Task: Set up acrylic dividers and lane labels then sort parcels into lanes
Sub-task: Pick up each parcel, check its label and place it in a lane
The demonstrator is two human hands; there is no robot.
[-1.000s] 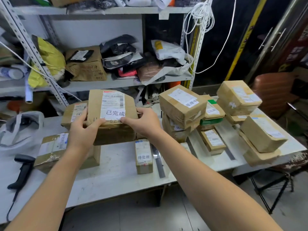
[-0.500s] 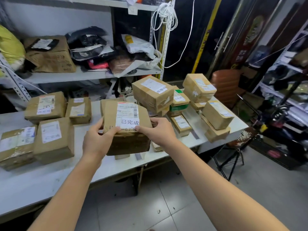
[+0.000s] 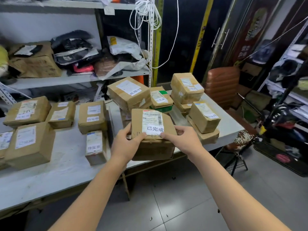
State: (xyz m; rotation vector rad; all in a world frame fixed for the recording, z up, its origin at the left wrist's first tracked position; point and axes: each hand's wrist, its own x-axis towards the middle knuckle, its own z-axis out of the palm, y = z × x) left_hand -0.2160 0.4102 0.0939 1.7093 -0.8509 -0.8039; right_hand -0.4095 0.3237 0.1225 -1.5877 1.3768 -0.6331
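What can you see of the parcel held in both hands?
The parcel is a brown cardboard box, creased and dented. Its top carries a white shipping label with barcodes and a smaller white sticker printed 已完成. It tilts toward the camera at the front edge of the white table. Whether it rests there is unclear. The left hand and right hand grip its near corners, thumbs on top beside the sticker.

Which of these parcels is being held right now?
The brown parcel with the white 已完成 sticker. The left hand and right hand grip its two sides, thumbs on top; no hand touches any other.
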